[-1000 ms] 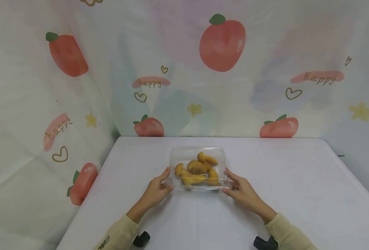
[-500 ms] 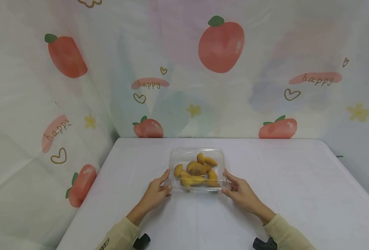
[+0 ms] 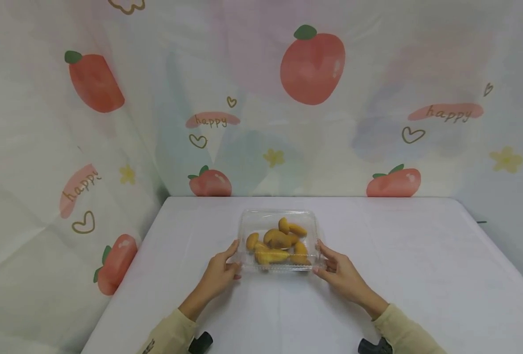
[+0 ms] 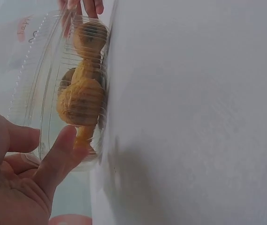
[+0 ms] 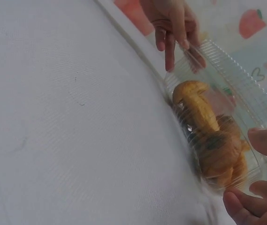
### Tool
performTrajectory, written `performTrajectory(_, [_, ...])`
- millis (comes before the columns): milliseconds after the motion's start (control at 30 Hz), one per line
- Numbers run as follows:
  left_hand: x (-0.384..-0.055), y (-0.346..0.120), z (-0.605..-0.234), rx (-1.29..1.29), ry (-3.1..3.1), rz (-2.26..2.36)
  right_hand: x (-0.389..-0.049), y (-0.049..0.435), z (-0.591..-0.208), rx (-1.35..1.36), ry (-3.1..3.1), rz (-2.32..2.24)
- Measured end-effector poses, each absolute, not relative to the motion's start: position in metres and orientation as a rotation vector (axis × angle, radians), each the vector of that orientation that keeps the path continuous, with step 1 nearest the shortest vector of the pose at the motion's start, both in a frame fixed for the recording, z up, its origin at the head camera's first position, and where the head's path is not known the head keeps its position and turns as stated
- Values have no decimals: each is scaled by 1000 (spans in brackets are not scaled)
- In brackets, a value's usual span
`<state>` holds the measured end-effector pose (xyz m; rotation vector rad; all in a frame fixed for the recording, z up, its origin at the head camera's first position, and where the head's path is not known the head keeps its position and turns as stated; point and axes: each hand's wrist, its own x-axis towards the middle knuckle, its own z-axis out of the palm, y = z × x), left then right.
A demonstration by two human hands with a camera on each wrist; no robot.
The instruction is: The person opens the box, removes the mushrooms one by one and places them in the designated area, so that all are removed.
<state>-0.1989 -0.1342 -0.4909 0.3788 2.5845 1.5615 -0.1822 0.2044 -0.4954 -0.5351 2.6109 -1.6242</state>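
Observation:
A clear plastic clamshell box (image 3: 278, 213) stands near the middle of the white table, with several yellow-brown mushrooms (image 3: 278, 239) lying inside. At its left side my left hand (image 3: 219, 270) holds the front corner, thumb toward the front and a finger along the side. My right hand (image 3: 347, 278) grips the opposite front corner in the same way. The left wrist view shows that hand's fingers (image 4: 61, 152) against the ribbed wall, low by the table. In the right wrist view, the right thumb (image 5: 264, 140) lies by the box's rim and its fingertips near the base.
The white-covered table (image 3: 420, 255) reaches back to a fabric wall (image 3: 261, 73) printed with red fruits, hearts and "happy". Another fabric wall (image 3: 26, 196) runs along the left. Black devices sit below each wrist, one by the left sleeve (image 3: 172, 329).
The head view has tilted up a little, so the backdrop sits slightly lower. Both hands and the box stay in almost the same place.

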Motion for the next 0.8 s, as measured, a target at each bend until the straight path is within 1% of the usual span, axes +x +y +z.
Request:
performTrajectory(267, [-201, -139, -490, 448, 2611, 1552, -182, 204, -494, -475, 2580, -1620])
performTrajectory(500, [-200, -144, -489, 432, 2602, 1524, -178, 204, -495, -492, 2568, -1655])
performTrajectory(800, [-198, -149, -485, 486, 2686, 1389, -177, 205, -497, -518, 2554, -1702])
